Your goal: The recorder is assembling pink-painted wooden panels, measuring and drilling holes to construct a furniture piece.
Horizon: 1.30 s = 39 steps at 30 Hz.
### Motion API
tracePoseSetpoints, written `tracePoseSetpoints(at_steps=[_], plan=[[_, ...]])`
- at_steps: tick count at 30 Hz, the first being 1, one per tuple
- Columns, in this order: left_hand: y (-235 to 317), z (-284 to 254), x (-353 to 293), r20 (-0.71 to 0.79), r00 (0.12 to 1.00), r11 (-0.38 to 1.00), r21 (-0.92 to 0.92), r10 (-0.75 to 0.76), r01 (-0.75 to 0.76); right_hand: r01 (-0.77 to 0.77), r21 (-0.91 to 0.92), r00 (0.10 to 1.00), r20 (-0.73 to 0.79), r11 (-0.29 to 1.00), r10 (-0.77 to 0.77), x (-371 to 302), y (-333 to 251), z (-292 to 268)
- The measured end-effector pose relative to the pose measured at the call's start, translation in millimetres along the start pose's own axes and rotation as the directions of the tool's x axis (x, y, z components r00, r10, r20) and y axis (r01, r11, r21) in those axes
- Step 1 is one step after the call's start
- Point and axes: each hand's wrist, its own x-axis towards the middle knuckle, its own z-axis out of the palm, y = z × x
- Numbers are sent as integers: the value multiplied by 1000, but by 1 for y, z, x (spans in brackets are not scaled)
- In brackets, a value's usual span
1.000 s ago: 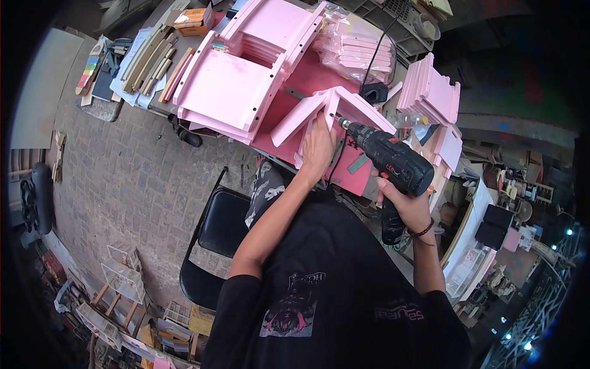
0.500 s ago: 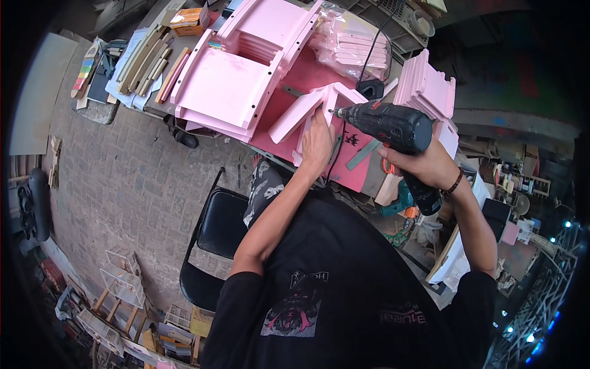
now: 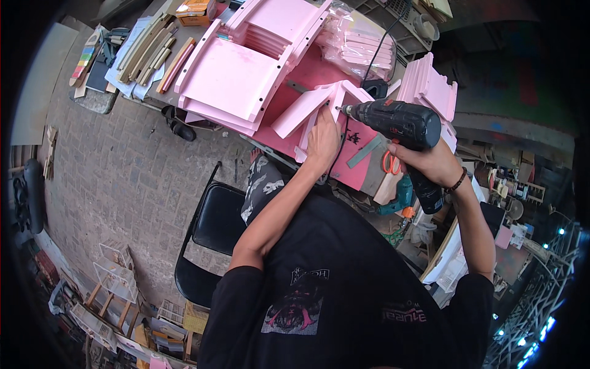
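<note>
From where I stand, the person's left hand [image 3: 323, 142] is clamped on the angled pink assembly [image 3: 301, 112], which sits right at the fingertips and spreads out beyond them to both sides. I can't make out every finger where they curl against it. The right hand [image 3: 430, 163] is wrapped round the grip of a black cordless drill [image 3: 396, 122], held level, its nose pointing left at the pink upright, just beside the left fingertips. I can't tell how far the bit goes in.

Under the assembly is a red work surface [image 3: 353, 176], with a little heap of dark screws [image 3: 353, 136] and a flat metal strip [image 3: 364, 152] between the two hands. Orange-handled scissors [image 3: 391, 162] lie close by the right hand. Farther out, a big stack of pink frames [image 3: 227, 77] stands to the left, bagged pink pieces [image 3: 365, 49] behind, and more pink panels [image 3: 430, 92] beyond the drill.
</note>
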Motion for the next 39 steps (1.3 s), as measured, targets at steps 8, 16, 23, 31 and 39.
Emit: tracePoseSetpoints(at_steps=[8, 16, 23, 31, 39], plan=[[-2, 1, -1, -11, 1000, 1000, -21, -20, 20, 141, 184, 987, -107, 973, -123, -21, 17, 9], [-39, -4, 16, 271, 962, 912, -402, 29, 86, 205, 411, 917, -398, 888, -28, -60, 114, 34], [-49, -26, 1, 411, 912, 819, -528, 14, 225, 92, 136, 757, -653, 986, 19, -1, 256, 108], [-27, -23, -12, 351, 931, 787, -545, -99, 290, -23, -91, 741, -670, 996, -44, 33, 315, 146], [-33, -17, -6, 327, 941, 756, -595, -82, 273, 298, 456, 739, -666, 839, 99, -28, 260, 131]])
